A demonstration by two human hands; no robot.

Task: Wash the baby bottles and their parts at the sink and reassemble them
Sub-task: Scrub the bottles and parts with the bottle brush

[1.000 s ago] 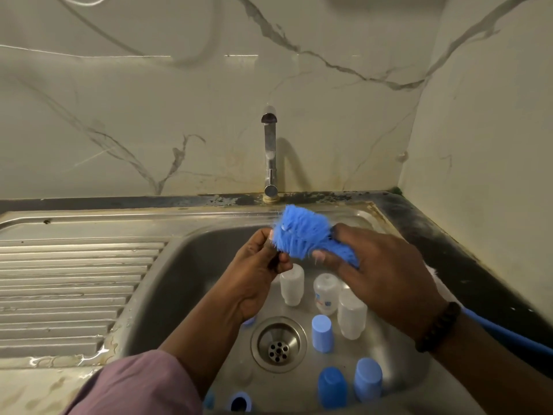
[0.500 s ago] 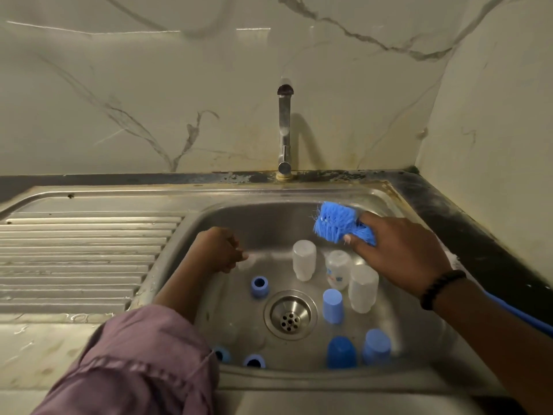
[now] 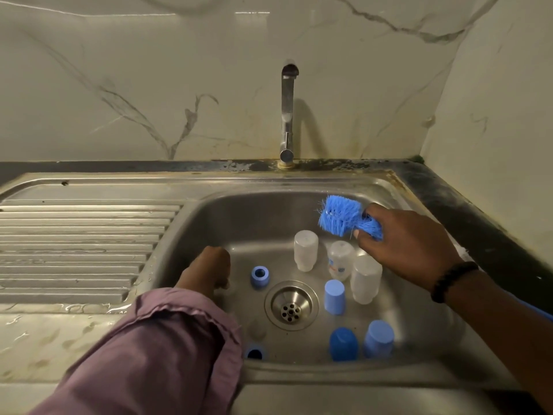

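Stainless steel sink basin [image 3: 209, 223] held the parts: three translucent bottles [image 3: 305, 250] stood inverted behind the drain [image 3: 291, 305], blue caps [image 3: 334, 296] and blue collar rings [image 3: 259, 276] scattered round it. Right hand [image 3: 410, 247] gripped the blue bottle brush [image 3: 344, 218] at its bristle base, raised above the bottles. Left hand [image 3: 209, 269] reached low at the basin floor, fingers curled under; whether it pinched anything, cannot tell. Risk, judged: a brush sweep could topple the close-set bottles, and small parts lay near the open drain.
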